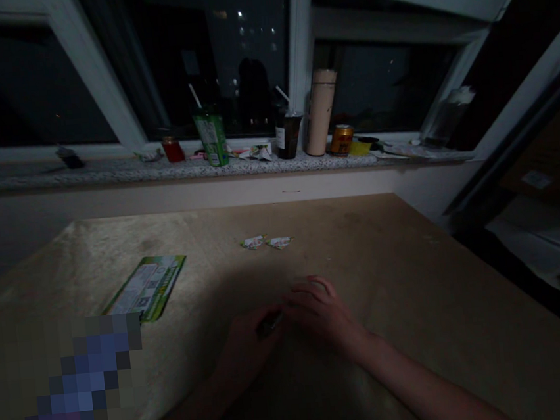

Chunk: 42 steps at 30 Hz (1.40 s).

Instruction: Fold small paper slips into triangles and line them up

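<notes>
Small piece (270, 323), right of green printed packet (154, 285): likely light, best edge-held. My left hand (250, 339) curls round it; my right hand's (323, 313) grip, I cannot tell.

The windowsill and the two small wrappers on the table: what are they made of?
Windowsill: seems granite or imitation stone, judging by its speckles; polish unclear. Small wrappers: seem thin printed plastic film or paper, judging by tapered ends and coloured markings; gloss unclear.

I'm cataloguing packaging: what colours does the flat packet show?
Flat packet: green edges, pale panel; best in head view.
</notes>
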Motion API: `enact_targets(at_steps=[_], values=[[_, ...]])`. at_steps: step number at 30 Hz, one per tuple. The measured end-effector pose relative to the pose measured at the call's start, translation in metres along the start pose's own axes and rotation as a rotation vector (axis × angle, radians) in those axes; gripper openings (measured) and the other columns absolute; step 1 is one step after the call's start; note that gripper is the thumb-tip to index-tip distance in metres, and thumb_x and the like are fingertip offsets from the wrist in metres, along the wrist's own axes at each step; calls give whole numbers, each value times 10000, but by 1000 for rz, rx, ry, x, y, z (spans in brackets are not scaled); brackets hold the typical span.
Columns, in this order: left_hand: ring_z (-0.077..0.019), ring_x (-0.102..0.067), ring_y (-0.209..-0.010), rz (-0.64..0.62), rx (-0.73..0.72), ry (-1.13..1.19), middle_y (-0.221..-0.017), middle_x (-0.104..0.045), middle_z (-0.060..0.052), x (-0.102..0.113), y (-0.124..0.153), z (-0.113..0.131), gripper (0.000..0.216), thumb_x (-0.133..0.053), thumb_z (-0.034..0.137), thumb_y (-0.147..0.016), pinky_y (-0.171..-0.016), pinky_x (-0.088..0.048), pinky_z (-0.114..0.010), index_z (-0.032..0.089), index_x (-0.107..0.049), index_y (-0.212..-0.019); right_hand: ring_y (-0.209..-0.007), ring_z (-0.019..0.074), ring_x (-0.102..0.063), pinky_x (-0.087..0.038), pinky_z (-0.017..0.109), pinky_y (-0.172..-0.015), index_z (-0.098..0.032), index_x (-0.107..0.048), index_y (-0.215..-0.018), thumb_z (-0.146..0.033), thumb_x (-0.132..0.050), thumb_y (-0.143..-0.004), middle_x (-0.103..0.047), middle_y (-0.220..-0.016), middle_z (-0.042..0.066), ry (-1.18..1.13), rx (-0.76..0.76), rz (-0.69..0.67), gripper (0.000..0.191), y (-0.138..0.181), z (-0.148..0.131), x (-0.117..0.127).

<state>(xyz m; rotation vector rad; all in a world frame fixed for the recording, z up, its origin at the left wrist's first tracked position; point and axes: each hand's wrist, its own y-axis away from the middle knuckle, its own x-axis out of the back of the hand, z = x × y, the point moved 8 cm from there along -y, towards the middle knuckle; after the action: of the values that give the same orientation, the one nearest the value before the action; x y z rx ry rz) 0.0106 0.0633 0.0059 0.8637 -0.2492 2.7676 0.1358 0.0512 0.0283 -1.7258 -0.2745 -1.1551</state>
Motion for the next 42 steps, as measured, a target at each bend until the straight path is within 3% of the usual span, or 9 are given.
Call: enact_targets(at_steps=[5,10,16,21,27,35,42], values=[[-193,-651,-902,15,-37,22,-978,-710,8,4,1,2,252,-467,314,-878,-833,-473,-280,243,-675,-1003,-929,178,-574,-449,322,-805,-224,-652,-1008,-210,-456,-940,-669,-1044,54,-6,-36,-7,209,2,2,-3],[-188,-664,-891,-50,22,103,-984,-712,14,-4,-2,-3,266,-569,252,-803,-825,-497,-274,238,-652,-1055,-833,150,-636,-501,259,-739,-204,-634,-1014,-236,-384,-956,-696,-947,47,-208,-128,-12,258,0,6,0],[-203,-664,-902,-50,53,139,-991,-709,-6,-4,-4,-9,365,-589,281,-783,-829,-504,-306,228,-592,-1145,-904,152,-651,-521,230,-760,-174,-616,-965,-139,-418,-890,-667,-1084,85,-292,-86,-5,215,0,2,3],[-226,-621,-974,25,-9,-28,-1052,-677,-29,3,-5,-8,344,-570,276,-804,-902,-450,-354,230,-573,-1145,-901,158,-658,-523,244,-768,-173,-603,-891,-99,-448,-838,-656,-1112,93,-311,-110,-73,180,2,5,-1],[-252,-611,-968,24,-50,-177,-989,-688,-35,2,-5,-3,387,-631,296,-779,-907,-417,-386,215,-566,-1152,-1000,166,-630,-512,245,-819,-180,-596,-920,-86,-478,-812,-608,-1213,91,-311,-91,-95,185,1,4,1],[-222,-627,-925,71,-54,-204,-995,-689,-34,7,-8,-6,432,-495,264,-855,-926,-383,-401,188,-446,-1277,-995,175,-629,-512,275,-828,-171,-595,-1004,-88,-489,-836,-624,-1174,102,-312,-123,-118,215,5,15,2],[-247,-549,-1011,91,-124,-478,-1070,-634,-39,6,-8,-7,295,-489,259,-874,-939,-329,-441,230,-552,-1160,-1005,177,-604,-483,280,-849,-162,-610,-958,-92,-502,-847,-653,-1099,89,-274,-94,-184,170,4,18,2]])
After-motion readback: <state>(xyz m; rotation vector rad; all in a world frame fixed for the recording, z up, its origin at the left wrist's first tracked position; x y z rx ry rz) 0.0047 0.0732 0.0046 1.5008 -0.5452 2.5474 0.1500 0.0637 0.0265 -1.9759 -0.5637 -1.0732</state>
